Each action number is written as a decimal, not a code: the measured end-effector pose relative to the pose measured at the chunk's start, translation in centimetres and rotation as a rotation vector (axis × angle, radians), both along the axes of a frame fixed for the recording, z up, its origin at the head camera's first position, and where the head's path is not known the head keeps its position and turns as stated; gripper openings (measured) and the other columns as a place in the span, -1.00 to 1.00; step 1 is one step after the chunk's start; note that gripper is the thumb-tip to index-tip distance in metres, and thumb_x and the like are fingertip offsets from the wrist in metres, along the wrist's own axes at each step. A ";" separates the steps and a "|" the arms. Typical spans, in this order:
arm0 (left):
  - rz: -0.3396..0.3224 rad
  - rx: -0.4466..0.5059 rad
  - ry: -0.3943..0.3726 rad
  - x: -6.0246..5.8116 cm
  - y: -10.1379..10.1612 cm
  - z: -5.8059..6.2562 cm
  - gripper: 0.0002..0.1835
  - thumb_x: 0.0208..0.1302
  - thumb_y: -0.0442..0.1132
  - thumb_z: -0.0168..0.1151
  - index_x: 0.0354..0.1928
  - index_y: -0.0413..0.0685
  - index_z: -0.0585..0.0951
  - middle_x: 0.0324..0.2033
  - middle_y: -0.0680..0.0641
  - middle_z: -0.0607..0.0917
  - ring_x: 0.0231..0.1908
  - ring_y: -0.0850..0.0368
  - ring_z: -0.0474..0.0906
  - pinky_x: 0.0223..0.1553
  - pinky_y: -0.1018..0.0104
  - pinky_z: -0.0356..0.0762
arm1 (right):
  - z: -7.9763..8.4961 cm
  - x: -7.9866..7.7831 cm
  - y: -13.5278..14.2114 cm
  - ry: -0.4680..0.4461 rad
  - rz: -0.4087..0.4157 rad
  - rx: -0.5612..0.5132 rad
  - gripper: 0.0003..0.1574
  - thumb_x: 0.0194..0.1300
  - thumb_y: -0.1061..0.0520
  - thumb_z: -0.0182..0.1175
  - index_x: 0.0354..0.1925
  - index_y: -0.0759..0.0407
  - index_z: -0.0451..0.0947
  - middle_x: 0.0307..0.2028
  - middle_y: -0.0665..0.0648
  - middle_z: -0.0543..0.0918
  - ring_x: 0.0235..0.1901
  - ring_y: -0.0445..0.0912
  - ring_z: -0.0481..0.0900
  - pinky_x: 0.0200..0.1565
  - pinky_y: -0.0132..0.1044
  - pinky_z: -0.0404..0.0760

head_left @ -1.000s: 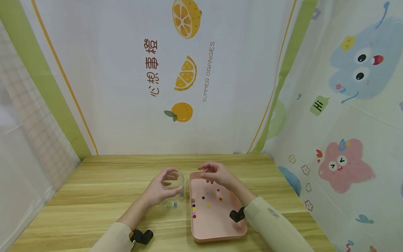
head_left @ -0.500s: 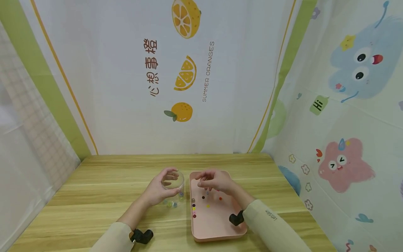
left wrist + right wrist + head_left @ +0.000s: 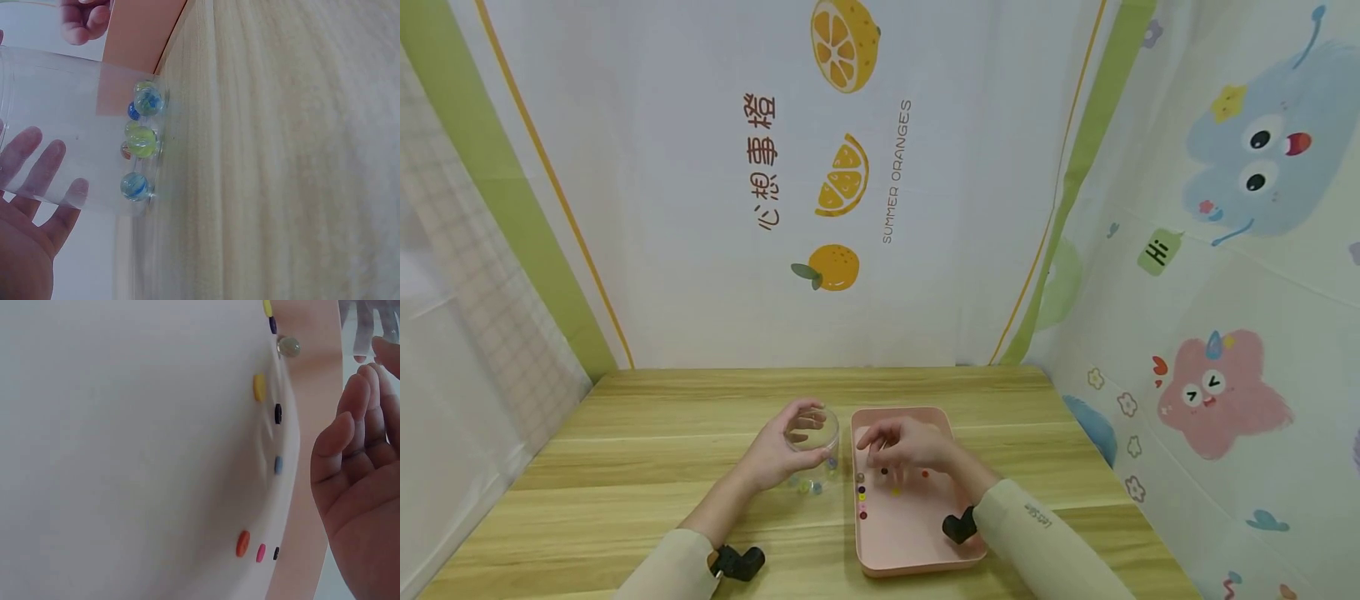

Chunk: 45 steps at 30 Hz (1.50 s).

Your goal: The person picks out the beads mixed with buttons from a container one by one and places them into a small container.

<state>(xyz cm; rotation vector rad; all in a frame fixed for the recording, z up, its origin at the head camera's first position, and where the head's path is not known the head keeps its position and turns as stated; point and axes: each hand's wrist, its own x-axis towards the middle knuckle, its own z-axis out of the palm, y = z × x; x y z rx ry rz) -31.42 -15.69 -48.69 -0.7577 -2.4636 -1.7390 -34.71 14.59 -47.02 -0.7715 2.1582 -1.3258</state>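
My left hand point(image 3: 773, 452) grips a clear plastic jar point(image 3: 62, 84) standing on the table, fingers and thumb round its side near the rim. Several glass marbles, among them a yellow-green marble point(image 3: 142, 142) and a blue-streaked marble point(image 3: 134, 186), lie at its bottom. Over the far part of a pink tray point(image 3: 917, 546) hovers my right hand point(image 3: 913, 446), fingers loosely bent, nothing seen in it. In the right wrist view a single greenish marble point(image 3: 289, 347) sits by the tray's side wall. Small buttons are scattered in the tray, including an orange button point(image 3: 243, 544) and a yellow button point(image 3: 259, 387).
The wooden table point(image 3: 625, 483) extends left of the jar. A row of small buttons, with a dark red button point(image 3: 863, 515) nearest me, runs along the tray's left wall. A printed cloth point(image 3: 700, 292) hangs behind the table, another at the right.
My right hand has come left and nearer to me over the tray, toward the marble by the left wall. The left hand and the jar have stayed in place.
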 end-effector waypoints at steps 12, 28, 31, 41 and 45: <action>-0.002 0.000 0.000 -0.1 0.0 -0.1 -0.23 0.33 -0.18 0.58 0.49 -0.04 0.42 0.31 -0.29 0.66 0.36 -0.40 0.57 0.35 -0.30 0.57 | -1.2 -0.1 -0.9 -0.022 0.019 0.081 -0.77 0.45 0.16 0.41 0.05 0.05 0.76 -0.29 -0.06 0.77 -0.42 -0.12 0.61 -0.33 -0.31 0.60; 0.016 -0.004 0.001 -0.1 -0.1 -0.1 -0.24 0.32 -0.21 0.59 0.48 -0.03 0.43 0.30 -0.30 0.66 0.35 -0.36 0.59 0.34 -0.22 0.61 | -2.1 -0.3 -1.3 -0.032 -0.045 0.146 -0.76 0.37 0.22 0.46 0.00 0.09 0.79 -0.34 -0.08 0.73 -0.42 -0.21 0.51 -0.36 -0.39 0.49; 0.014 0.000 -0.004 -0.1 -0.1 -0.1 -0.23 0.32 -0.21 0.59 0.49 -0.04 0.42 0.31 -0.33 0.65 0.35 -0.35 0.59 0.36 -0.32 0.58 | -2.3 -0.4 -1.3 -0.038 -0.041 0.136 -0.75 0.36 0.25 0.44 0.00 0.15 0.79 -0.34 -0.09 0.71 -0.40 -0.23 0.52 -0.33 -0.42 0.50; 0.000 0.006 0.012 -0.2 -0.1 -0.2 -0.26 0.32 -0.22 0.59 0.46 -0.03 0.44 0.31 -0.41 0.62 0.34 -0.37 0.59 0.34 -0.38 0.58 | -2.7 -0.3 -1.7 0.012 -0.055 0.168 -0.80 0.31 0.26 0.45 -0.07 0.15 0.78 -0.38 -0.09 0.68 -0.37 -0.25 0.52 -0.27 -0.44 0.48; -0.004 -0.001 0.023 -0.2 -0.2 -0.2 -0.26 0.34 -0.21 0.58 0.47 -0.09 0.43 0.31 -0.43 0.62 0.35 -0.39 0.59 0.34 -0.40 0.58 | -2.8 -0.3 -1.9 0.018 -0.060 0.177 -0.82 0.32 0.25 0.46 -0.09 0.14 0.77 -0.39 -0.09 0.68 -0.37 -0.25 0.52 -0.27 -0.45 0.48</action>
